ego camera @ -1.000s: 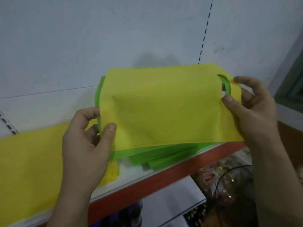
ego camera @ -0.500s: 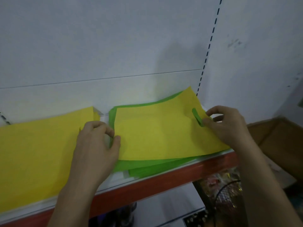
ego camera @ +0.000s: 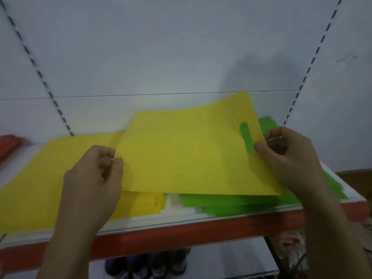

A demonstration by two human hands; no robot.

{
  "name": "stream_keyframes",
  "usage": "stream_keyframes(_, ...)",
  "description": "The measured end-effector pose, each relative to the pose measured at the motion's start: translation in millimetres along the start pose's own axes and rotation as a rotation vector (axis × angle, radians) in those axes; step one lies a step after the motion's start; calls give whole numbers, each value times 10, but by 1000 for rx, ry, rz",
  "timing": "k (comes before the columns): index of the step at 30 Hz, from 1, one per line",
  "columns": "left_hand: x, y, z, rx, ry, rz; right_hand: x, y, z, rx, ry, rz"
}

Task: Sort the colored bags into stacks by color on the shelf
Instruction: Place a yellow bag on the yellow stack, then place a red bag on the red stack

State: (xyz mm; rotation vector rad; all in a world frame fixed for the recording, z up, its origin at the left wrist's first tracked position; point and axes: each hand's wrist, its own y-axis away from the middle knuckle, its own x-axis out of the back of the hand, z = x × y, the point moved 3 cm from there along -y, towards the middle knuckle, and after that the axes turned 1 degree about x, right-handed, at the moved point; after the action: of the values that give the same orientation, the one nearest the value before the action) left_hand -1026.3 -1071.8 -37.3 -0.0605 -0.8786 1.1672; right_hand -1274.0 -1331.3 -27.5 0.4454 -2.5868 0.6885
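I hold a flat yellow bag point(ego camera: 187, 150) above the shelf point(ego camera: 181, 232). My left hand point(ego camera: 94, 182) pinches its left edge. My right hand point(ego camera: 287, 156) pinches its right edge beside the handle slot, through which green shows. The bag hangs over a green stack point(ego camera: 231, 204) on the right of the shelf and overlaps a yellow stack point(ego camera: 40, 186) on the left. Much of the green stack is hidden under the held bag.
A red stack point(ego camera: 8, 143) shows at the far left edge. The shelf has a red front rail and a white back panel point(ego camera: 181, 47) with slotted uprights. Dark items point(ego camera: 153, 264) sit on the level below, and a brown box point(ego camera: 356, 178) stands at the right.
The yellow bag has come off the green stack and shifted left toward the yellow stack, still held at both edges. The view has panned left, showing a red stack.
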Motion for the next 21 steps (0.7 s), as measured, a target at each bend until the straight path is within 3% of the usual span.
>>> stream_keyframes(5, 600, -42, -642, 91, -86, 52, -757, 132, -474, 34, -86, -190)
stream_keyframes(10, 1144, -179, -1167, 137, -184, 68, -1454, 267, -815, 23, -110, -265)
stream_keyframes(17, 1394, -199, -1574, 50, -227, -34, -1807, 508, -1056, -12, 269, -133)
stream_keyframes(21, 1728, -153, -1774, -61, -242, -37, -1822, 779, -1424, 102, 348, -20)
